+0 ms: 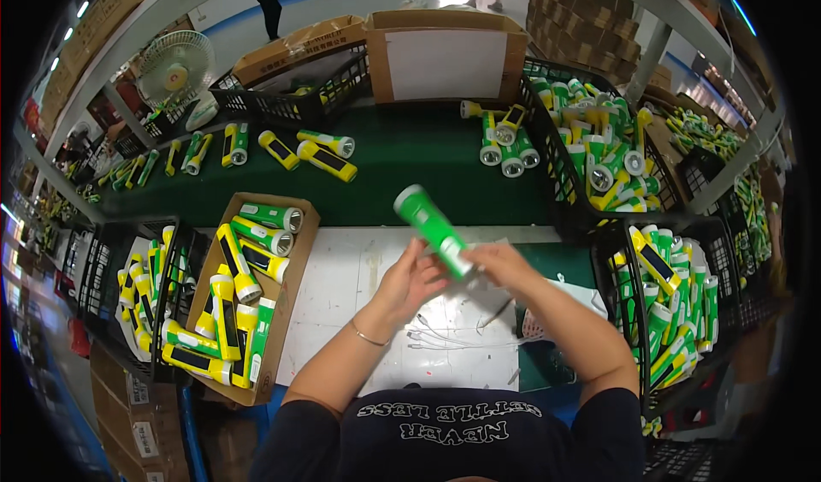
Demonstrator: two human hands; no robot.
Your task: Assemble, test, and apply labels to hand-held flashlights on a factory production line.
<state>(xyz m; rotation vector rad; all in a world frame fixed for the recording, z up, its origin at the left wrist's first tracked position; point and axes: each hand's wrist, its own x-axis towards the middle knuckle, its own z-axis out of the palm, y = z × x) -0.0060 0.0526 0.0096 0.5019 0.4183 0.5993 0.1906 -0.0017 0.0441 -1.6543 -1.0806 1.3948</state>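
A green flashlight [432,230] with a white head is held tilted above the worktable, its head pointing up and to the left. My right hand [503,266] grips it near the tail end, with fingers and thumb closed around it. Just left of the flashlight's body is my left hand [410,283], palm turned toward it and fingers apart; whether they touch it I cannot tell. Below, several white cables [453,343] lie on the white tabletop [333,311].
A cardboard box [301,260] of yellow and green flashlights stands at left, beside a black crate [115,234]. More filled crates [564,170] are at right. Loose flashlights [325,161] lie on the green belt [402,148], behind which a large carton [445,59] stands.
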